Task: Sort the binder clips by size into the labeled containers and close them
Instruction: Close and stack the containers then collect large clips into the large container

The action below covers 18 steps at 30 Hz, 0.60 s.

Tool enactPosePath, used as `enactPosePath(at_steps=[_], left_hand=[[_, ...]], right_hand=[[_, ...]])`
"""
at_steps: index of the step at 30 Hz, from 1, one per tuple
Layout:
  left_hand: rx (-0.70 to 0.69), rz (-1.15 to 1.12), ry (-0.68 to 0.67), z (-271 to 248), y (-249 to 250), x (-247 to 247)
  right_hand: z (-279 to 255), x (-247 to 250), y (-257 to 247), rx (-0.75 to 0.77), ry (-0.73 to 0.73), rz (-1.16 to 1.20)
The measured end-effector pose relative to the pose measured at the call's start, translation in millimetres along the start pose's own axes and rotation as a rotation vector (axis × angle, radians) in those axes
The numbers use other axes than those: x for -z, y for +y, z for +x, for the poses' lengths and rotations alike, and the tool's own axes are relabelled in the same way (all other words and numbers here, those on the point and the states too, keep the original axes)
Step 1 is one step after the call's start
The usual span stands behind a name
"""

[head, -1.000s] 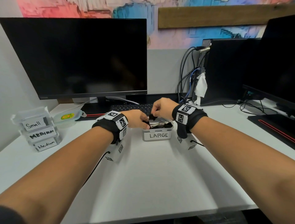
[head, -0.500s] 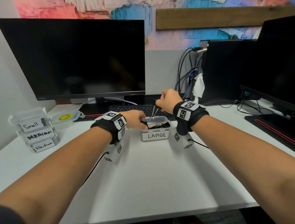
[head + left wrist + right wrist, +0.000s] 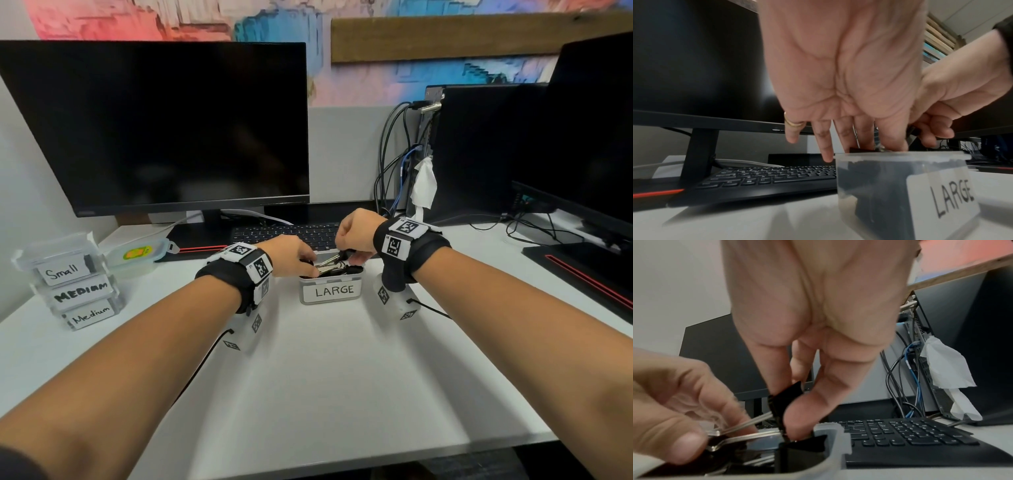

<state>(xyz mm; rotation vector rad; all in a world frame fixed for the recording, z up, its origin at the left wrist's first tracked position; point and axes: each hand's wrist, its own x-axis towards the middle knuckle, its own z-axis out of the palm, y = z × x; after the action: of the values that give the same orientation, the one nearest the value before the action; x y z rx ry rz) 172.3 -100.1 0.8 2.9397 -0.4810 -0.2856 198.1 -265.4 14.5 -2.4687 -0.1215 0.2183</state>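
The tub (image 3: 330, 291) is cloudy translucent plastic with a matt white paper label. The clip (image 3: 786, 400) has a glossy black body and bright polished metal wire handles. The desk (image 3: 342, 394) is smooth matt white. The keyboard (image 3: 910, 433) is matt black plastic. The monitor (image 3: 154, 126) screen looks glossy black.

This is an office workstation: a white table (image 3: 325, 394) carries a large dark monitor (image 3: 154, 126) on a stand, a black keyboard (image 3: 284, 234) in front of it, and a second dark screen (image 3: 592, 137) at the right. A black desktop computer tower (image 3: 476, 150) stands by a grey partition with a bundle of cables (image 3: 394, 164) plugged into what seems to be its rear panel. Small labelled plastic boxes (image 3: 73, 284) are stacked at the left.
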Motion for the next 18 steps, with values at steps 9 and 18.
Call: enactPosePath(at_steps=[9, 18], left_hand=[[0.034, 0.012, 0.028, 8, 0, -3], [0.008, -0.007, 0.117, 15, 1, -3]], right_hand=[[5, 3, 6, 0.066, -0.039, -0.137], [3, -1, 3, 0.079, 0.013, -0.455]])
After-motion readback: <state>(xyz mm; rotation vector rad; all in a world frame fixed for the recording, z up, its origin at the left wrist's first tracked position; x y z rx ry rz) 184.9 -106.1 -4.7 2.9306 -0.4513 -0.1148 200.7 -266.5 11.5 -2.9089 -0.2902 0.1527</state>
